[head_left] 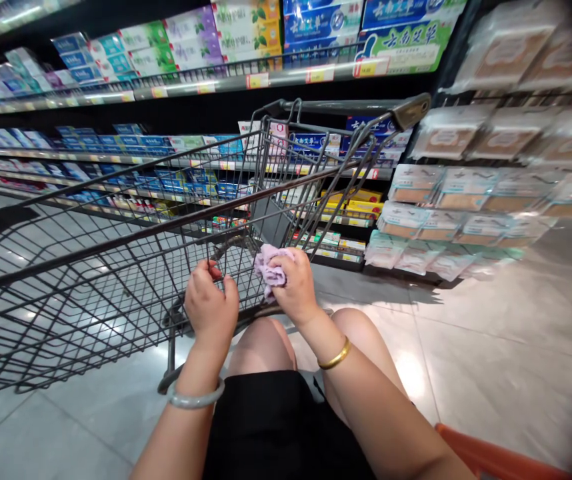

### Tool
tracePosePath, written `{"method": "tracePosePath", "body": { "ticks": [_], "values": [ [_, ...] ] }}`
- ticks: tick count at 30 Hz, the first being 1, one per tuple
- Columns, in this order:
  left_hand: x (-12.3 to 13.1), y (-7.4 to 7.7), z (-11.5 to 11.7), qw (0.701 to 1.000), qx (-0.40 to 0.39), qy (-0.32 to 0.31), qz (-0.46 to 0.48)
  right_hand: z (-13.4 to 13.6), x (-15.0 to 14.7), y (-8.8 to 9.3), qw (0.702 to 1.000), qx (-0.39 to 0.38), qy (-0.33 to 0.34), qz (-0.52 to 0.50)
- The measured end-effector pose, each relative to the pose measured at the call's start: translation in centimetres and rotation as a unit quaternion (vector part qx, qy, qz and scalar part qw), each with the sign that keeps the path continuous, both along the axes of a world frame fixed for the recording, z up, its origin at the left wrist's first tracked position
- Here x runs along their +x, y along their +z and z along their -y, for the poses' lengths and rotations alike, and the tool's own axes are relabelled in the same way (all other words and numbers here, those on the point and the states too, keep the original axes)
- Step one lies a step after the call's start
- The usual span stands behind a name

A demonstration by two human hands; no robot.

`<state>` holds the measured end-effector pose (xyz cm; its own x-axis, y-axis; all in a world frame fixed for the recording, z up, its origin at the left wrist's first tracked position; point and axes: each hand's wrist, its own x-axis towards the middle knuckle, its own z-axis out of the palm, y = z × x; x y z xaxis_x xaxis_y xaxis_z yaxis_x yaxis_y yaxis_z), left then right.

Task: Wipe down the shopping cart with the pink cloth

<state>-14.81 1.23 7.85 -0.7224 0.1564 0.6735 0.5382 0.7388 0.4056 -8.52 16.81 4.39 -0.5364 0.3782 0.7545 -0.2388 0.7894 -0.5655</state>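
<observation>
Head view: found a grey wire cart (166,223) standing close in front of the knees on a tiled floor (491,347), with stocked shelves (246,81) behind. Noted the left hand (211,308) curled over the mesh of the cart's near end panel, fingers hooked through and gripping the wire. Noted the right hand (293,283) clenched round a crumpled lilac cloth (269,265), pressing it onto the same panel just beside the left hand. Logged a pale bangle (195,399) on the left wrist and a gold bangle (335,359) on the right. Judged the step in hand as wiping the mesh, with the left grip steadying the cart. Reckoned a further stroke would call for holding that brace firm and shifting the cloth to fresh wire without snagging on the crossings.
</observation>
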Motion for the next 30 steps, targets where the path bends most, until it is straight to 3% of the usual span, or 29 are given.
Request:
{"method": "tracePosePath", "body": {
  "ticks": [6,9,13,15,21,26,30],
  "values": [
    [-0.3,-0.5,-0.1,1.000,-0.001,0.009,-0.021,2.8,0.1,-1.2,0.982,0.123,0.093,0.111],
    [-0.6,-0.6,0.1,0.999,-0.007,-0.006,-0.033,2.3,0.1,-1.3,0.983,0.135,0.064,0.103],
    [-0.7,-0.7,0.4,0.999,-0.011,-0.016,-0.045,0.5,0.3,-1.0,0.996,0.075,-0.034,0.030],
    [-0.7,-0.7,0.4,0.999,-0.011,-0.018,-0.051,0.4,0.5,-1.3,0.996,0.068,-0.051,0.038],
    [-0.8,-0.8,0.4,0.998,-0.006,-0.023,-0.065,1.9,0.5,-2.8,0.971,0.169,0.037,0.167],
    [-1.0,-1.0,0.5,0.998,-0.006,-0.023,-0.063,0.6,0.6,-2.4,0.987,0.129,-0.019,0.097],
    [-1.1,-1.0,0.6,0.998,-0.004,-0.020,-0.059,0.7,0.8,-3.4,0.968,0.177,0.024,0.176]
  ]
}}
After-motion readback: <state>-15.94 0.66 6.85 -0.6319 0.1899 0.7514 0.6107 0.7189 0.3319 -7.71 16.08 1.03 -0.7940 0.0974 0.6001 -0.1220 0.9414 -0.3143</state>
